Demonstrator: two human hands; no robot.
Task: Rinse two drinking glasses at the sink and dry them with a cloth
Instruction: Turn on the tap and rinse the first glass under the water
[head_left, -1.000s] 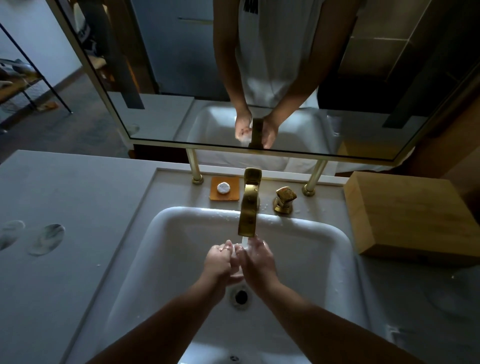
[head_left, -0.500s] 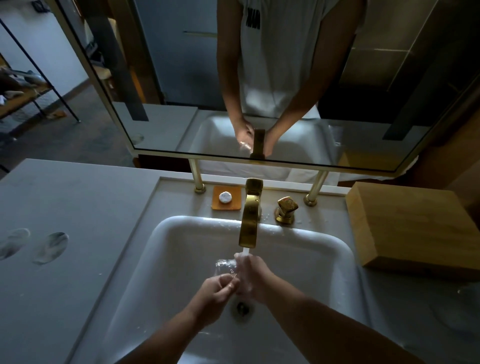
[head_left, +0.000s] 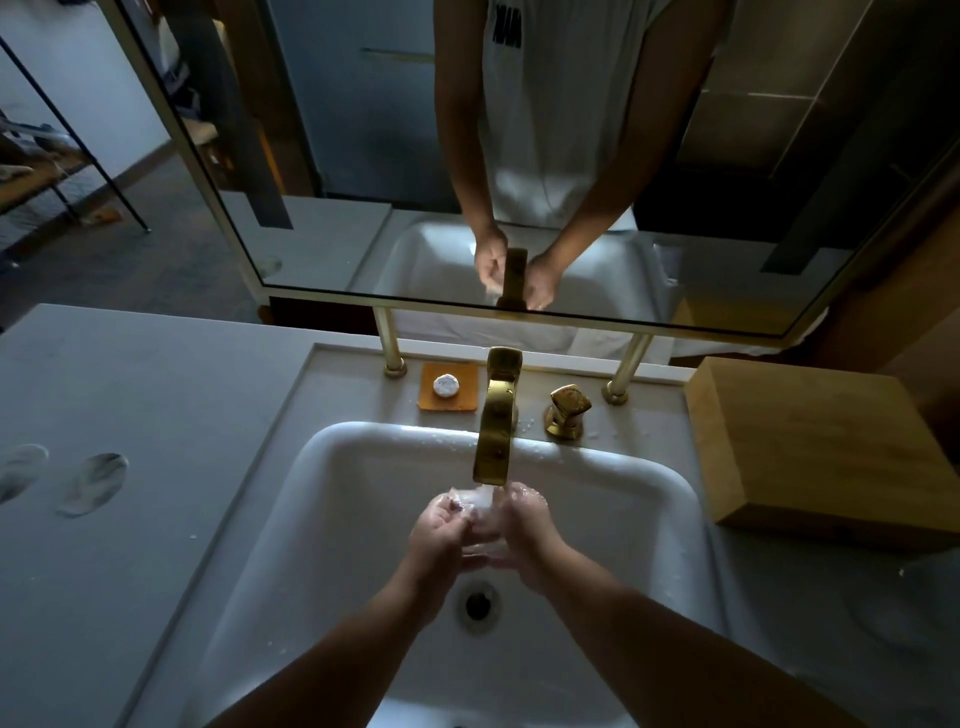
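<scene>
A clear drinking glass (head_left: 475, 512) is held between both hands under the gold tap (head_left: 496, 415), where water runs onto it. My left hand (head_left: 439, 530) grips its left side with fingers near the rim. My right hand (head_left: 527, 530) wraps its right side. The glass is over the white sink (head_left: 363, 467), above the drain (head_left: 477, 605). No second glass or cloth can be made out in the dim view.
A gold tap handle (head_left: 567, 410) stands right of the spout. An orange soap dish with a small white soap (head_left: 447, 387) sits behind the basin. A wooden block (head_left: 821, 447) lies at the right. Two oval marks (head_left: 91, 483) show on the grey counter. A mirror (head_left: 519, 156) rises behind.
My left hand dropped below the glass half a second ago and has come back up against its left side. The glass stays under the running water.
</scene>
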